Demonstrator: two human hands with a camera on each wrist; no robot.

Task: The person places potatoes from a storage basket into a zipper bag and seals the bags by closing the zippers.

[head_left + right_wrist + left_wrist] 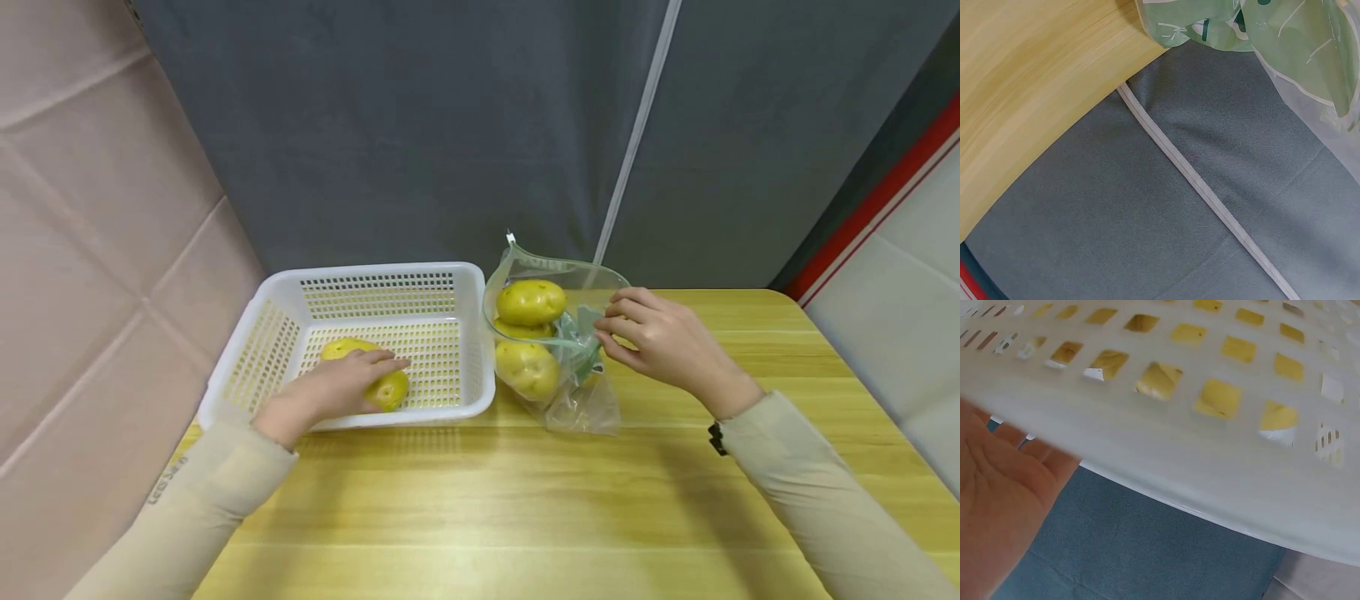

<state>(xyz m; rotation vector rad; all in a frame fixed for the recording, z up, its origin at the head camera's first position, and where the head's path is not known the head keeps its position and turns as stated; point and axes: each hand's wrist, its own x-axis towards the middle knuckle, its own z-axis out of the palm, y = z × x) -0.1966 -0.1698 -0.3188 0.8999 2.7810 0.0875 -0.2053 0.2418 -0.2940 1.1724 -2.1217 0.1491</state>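
My left hand (341, 383) reaches into a white plastic basket (480, 333), its fingers stretched over yellow potatoes (390, 392) lying there; the hand covers part of them. In the left wrist view the palm (1004, 487) shows beside the basket wall, and the fingertips are hidden. A clear zip bag (577, 283) with a green print stands to the right of the basket, its mouth spread. Inside it, potatoes (528, 371) are stacked. My right hand (663, 337) pinches the right side of the bag's rim with bent fingers. The right wrist view shows only the green bag (1210, 25).
Basket and bag stand side by side on a wooden table (480, 500). Behind them hangs a grey curtain (412, 142) with a pale strip. A pinkish padded wall (97, 233) rises at the left, and a white panel with a red edge (885, 200) at the right.
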